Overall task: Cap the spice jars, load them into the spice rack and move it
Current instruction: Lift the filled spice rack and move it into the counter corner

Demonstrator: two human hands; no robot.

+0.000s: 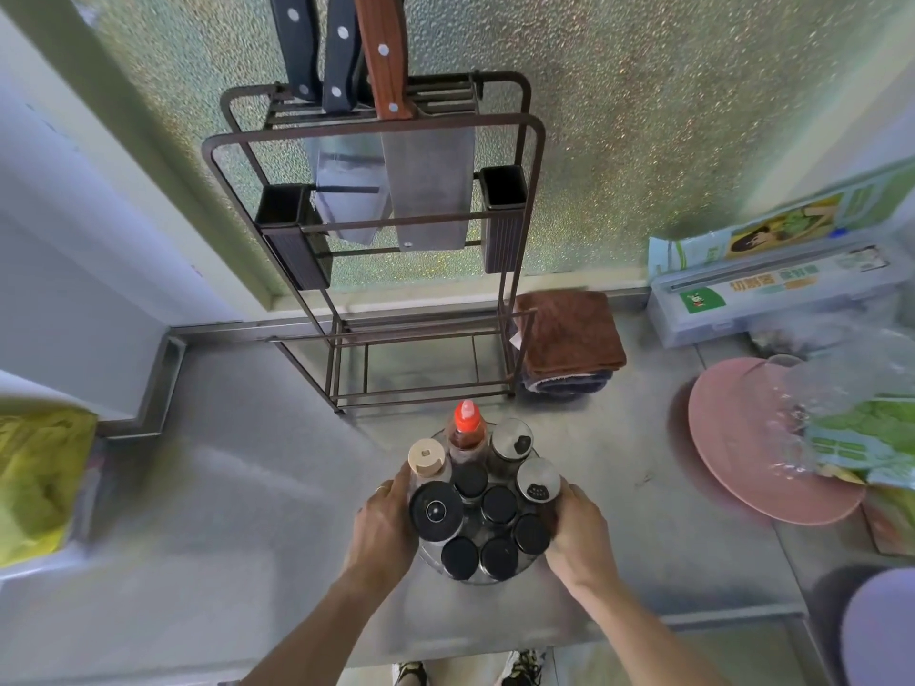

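The person's left hand [385,524] and right hand [577,529] are clasping opposite sides of the round spice rack [478,574], which is sitting full of capped spice jars [499,505] near the counter's [223,512] near edge. A red-topped bottle [466,428] is rising at the rack's far side. Bare steel is lying open to the left. Just beyond, a knife rack [376,225] is standing against the wall, a folded brown cloth [569,334] beside it. To the right, a pink plate [742,443] is narrowing the room.
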